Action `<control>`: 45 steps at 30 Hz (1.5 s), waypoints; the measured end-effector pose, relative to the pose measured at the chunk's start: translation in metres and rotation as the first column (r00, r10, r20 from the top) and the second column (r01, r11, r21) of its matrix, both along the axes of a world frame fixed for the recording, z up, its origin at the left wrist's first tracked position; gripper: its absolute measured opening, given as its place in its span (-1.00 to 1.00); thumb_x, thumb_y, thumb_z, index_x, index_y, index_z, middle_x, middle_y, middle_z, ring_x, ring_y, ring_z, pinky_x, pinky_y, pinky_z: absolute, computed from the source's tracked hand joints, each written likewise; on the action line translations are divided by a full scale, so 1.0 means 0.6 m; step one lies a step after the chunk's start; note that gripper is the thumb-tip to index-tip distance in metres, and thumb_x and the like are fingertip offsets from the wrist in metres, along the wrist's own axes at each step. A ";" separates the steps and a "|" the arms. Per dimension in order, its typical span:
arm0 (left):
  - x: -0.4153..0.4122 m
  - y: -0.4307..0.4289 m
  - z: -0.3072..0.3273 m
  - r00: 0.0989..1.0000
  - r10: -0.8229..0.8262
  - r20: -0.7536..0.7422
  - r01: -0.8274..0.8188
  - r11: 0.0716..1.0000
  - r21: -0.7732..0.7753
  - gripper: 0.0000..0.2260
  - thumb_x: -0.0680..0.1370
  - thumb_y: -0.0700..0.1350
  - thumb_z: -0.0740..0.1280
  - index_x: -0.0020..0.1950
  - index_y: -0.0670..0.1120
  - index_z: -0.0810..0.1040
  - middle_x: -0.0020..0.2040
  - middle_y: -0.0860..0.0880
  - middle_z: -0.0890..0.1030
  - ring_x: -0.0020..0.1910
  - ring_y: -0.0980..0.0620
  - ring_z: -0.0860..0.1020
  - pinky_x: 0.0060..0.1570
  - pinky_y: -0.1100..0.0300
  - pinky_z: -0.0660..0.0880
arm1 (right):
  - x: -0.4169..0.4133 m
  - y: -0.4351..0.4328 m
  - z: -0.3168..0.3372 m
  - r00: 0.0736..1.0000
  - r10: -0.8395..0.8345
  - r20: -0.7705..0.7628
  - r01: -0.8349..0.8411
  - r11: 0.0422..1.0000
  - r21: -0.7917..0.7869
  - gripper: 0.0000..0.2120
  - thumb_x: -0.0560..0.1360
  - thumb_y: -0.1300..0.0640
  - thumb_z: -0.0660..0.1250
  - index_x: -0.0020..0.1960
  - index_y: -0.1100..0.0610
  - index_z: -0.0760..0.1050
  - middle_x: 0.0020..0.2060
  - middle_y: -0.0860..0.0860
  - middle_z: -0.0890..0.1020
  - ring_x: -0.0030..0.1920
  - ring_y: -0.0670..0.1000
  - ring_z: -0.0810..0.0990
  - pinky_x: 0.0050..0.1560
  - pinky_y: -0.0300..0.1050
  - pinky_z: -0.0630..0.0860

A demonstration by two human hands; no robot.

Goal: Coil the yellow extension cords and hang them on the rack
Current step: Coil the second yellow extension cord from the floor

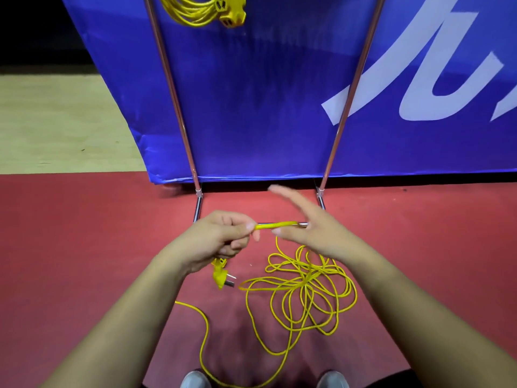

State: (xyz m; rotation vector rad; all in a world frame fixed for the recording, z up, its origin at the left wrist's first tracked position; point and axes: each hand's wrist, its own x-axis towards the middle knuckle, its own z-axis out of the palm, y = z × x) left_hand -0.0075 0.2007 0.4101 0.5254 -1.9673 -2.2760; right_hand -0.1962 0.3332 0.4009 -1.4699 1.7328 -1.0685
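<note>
A yellow extension cord [305, 292] lies in a loose tangle on the red floor in front of me. My left hand [221, 239] pinches the cord near its plug end, and the yellow plug [221, 277] dangles below that hand. A short stretch of cord runs from the left hand's fingers across to my right hand [307, 225], which is spread with straight fingers and touches the cord at the palm. A coiled yellow cord with its socket block [207, 9] hangs on the metal rack [170, 88] at the top.
The rack's two chrome uprights and low floor bar [197, 211] stand directly ahead. A blue banner [265, 107] hangs behind them. Pale flooring [56, 121] lies at the left. My two shoes [195, 380] show at the bottom edge, with cord looping between them.
</note>
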 end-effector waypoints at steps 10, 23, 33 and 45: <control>0.007 -0.005 -0.006 0.994 -0.104 -0.033 0.105 0.994 0.018 -0.72 0.56 0.01 0.30 -0.16 -0.20 0.52 -0.51 -0.16 0.47 -0.16 -0.24 0.62 -0.14 0.10 0.48 | -0.026 -0.014 0.009 0.860 -0.064 0.506 0.128 0.987 -0.093 -0.92 0.46 0.28 0.38 -0.20 0.24 0.60 -0.56 -0.02 0.35 -0.54 -0.06 0.23 -0.38 -0.08 0.10; 0.001 -0.006 0.004 0.986 0.097 -0.134 -0.035 0.913 0.406 -0.85 0.55 -0.08 0.27 -0.14 -0.14 0.45 -0.46 -0.07 0.34 -0.62 0.11 0.31 -0.55 0.31 0.37 | -0.086 -0.018 -0.058 0.976 -0.209 0.062 0.210 0.978 -0.004 -0.88 0.49 0.21 0.42 -0.21 0.22 0.58 -0.44 0.01 0.50 -0.39 -0.07 0.41 -0.35 -0.24 0.35; 0.022 -0.050 0.019 0.914 0.376 -0.153 -0.282 0.860 0.425 -0.64 0.63 0.02 0.10 -0.06 -0.22 0.53 -0.62 0.03 0.21 -0.68 0.14 0.07 -0.66 0.32 0.15 | -0.122 0.008 -0.181 0.758 -0.577 0.304 0.486 0.811 0.326 -0.84 0.56 0.18 0.33 -0.17 0.14 0.39 -0.44 0.10 0.51 -0.50 0.04 0.48 -0.30 -0.06 0.42; 0.000 0.000 -0.014 0.967 0.179 0.178 -0.117 0.942 -0.314 -0.76 0.64 -0.17 0.18 -0.10 -0.22 0.59 -0.31 -0.13 0.63 -0.50 0.04 0.51 -0.60 0.31 0.23 | 0.010 -0.012 0.040 0.918 0.338 0.210 -0.398 0.771 0.497 -0.96 0.49 0.17 0.42 -0.13 0.09 0.66 -0.53 -0.04 0.40 -0.49 -0.05 0.31 -0.48 -0.24 0.27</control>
